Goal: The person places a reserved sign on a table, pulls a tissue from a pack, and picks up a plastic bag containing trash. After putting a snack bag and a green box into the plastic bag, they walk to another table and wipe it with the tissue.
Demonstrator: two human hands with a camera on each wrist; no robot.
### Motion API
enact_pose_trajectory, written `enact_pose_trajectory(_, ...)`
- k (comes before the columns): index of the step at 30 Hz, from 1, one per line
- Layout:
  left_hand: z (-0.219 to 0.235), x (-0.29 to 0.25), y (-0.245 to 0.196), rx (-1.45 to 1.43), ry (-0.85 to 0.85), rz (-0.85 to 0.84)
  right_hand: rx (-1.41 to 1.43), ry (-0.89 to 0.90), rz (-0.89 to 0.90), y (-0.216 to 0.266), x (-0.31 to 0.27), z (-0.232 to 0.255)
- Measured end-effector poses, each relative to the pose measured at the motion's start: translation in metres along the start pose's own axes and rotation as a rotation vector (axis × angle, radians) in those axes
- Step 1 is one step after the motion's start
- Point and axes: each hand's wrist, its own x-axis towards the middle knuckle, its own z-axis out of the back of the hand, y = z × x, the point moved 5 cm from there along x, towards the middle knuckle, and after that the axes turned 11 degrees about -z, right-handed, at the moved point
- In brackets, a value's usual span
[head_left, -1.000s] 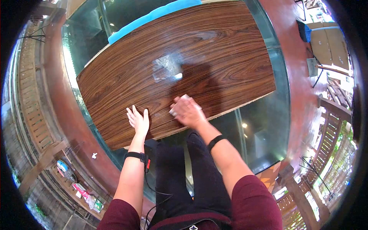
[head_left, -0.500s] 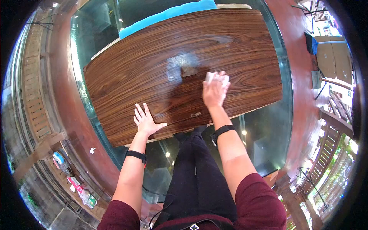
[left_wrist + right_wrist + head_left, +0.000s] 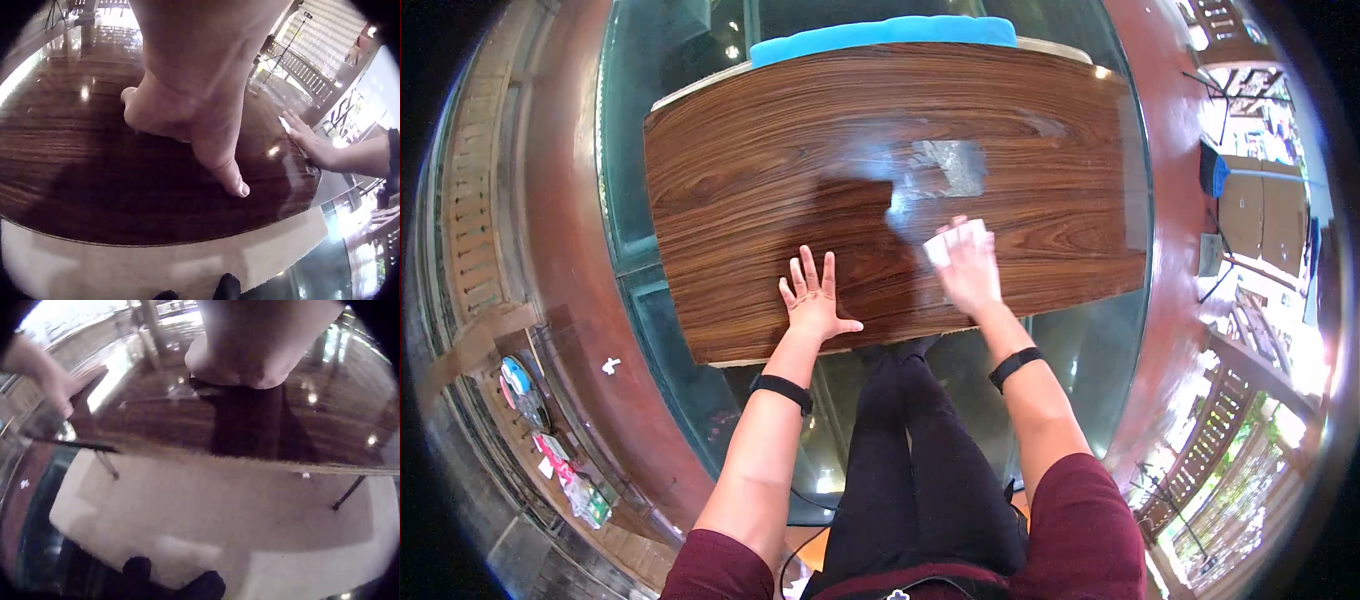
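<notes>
A wooden table [image 3: 750,140] with dark, glossy grain spreads in front of the person. On its right half, the right hand [image 3: 972,275] presses a folded white cloth [image 3: 943,248] against the top with its fingers laid straight over it. In the left wrist view, white cloth [image 3: 285,124] shows by the right hand's fingertips. The left hand [image 3: 812,308] rests near the front edge, fingers spread and thumb pointing right, holding nothing. From the right wrist camera, the right hand's own fingers and the cloth are hidden behind the palm.
A pale glossy patch [image 3: 950,168] shines on the tabletop beyond the right hand. Along the far edge lies a long blue cushion [image 3: 880,38]. Glass floor panels surround the table, and cardboard [image 3: 1262,210] stands far right. Small items sit on a ledge at left.
The right hand swept right and away with the white cloth, then came back somewhat nearer. The left hand, earlier turned on its side, now lies spread on the tabletop. The head view has shifted.
</notes>
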Motion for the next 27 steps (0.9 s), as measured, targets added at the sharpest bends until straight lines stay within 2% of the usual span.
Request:
enact_pose_trajectory(2, -0.002, 0.001, 0.001, -0.010, 0.008, -0.005, 0.171, -0.219, -0.301, -0.034, 0.019, 0.001)
enact_pose_trajectory(4, -0.002, 0.001, 0.001, -0.021, 0.018, 0.002, 0.236, -0.355, -0.482, -0.038, 0.041, 0.000)
enact_pose_trajectory(5, -0.002, 0.001, 0.000, -0.025, 0.038, 0.018, 0.241, -0.336, -0.564, -0.031, 0.053, -0.002)
enact_pose_trajectory(6, 0.001, 0.000, 0.000, -0.042, 0.060, 0.028, 0.191, -0.369, -0.555, -0.018, 0.065, 0.001)
enact_pose_trajectory(8, 0.006, -0.001, -0.002, -0.032, 0.133, 0.055, 0.190, -0.310, -0.478, 0.025, 0.086, 0.018)
enact_pose_trajectory(10, 0.006, 0.001, -0.002, -0.025, 0.149, 0.058, 0.031, -0.231, -0.236, 0.082, 0.099, 0.025)
enact_pose_trajectory(12, 0.004, 0.002, -0.002, -0.005, 0.155, 0.063, 0.182, -0.162, 0.086, 0.142, 0.093, 0.044)
enact_pose_trajectory(13, 0.004, 0.002, -0.002, 0.008, 0.168, 0.059, 0.220, -0.207, 0.233, 0.169, 0.090, 0.040)
enact_pose_trajectory(14, 0.001, 0.004, -0.001, -0.007, 0.182, 0.061, 0.259, -0.253, 0.379, 0.187, 0.088, 0.038)
enact_pose_trajectory(17, 0.001, 0.003, -0.001, -0.015, 0.134, 0.047, 0.399, -0.292, 0.551, 0.188, 0.103, 0.044)
enact_pose_trajectory(18, 0.004, 0.002, -0.001, -0.023, 0.120, 0.046, 0.352, -0.297, 0.524, 0.182, 0.115, 0.042)
enact_pose_trajectory(20, 0.005, 0.000, -0.002, -0.032, 0.111, 0.052, 0.068, -0.339, 0.410, 0.149, 0.134, 0.057)
enact_pose_trajectory(22, 0.005, 0.001, -0.002, -0.032, 0.104, 0.061, 0.135, -0.194, 0.147, 0.097, 0.158, 0.072)
enact_pose_trajectory(24, -0.002, 0.003, -0.001, -0.018, 0.091, 0.058, 0.097, -0.344, -0.031, 0.037, 0.176, 0.056)
enact_pose_trajectory(27, -0.001, 0.004, -0.001, -0.012, 0.110, 0.073, 0.131, -0.269, -0.304, -0.058, 0.165, 0.051)
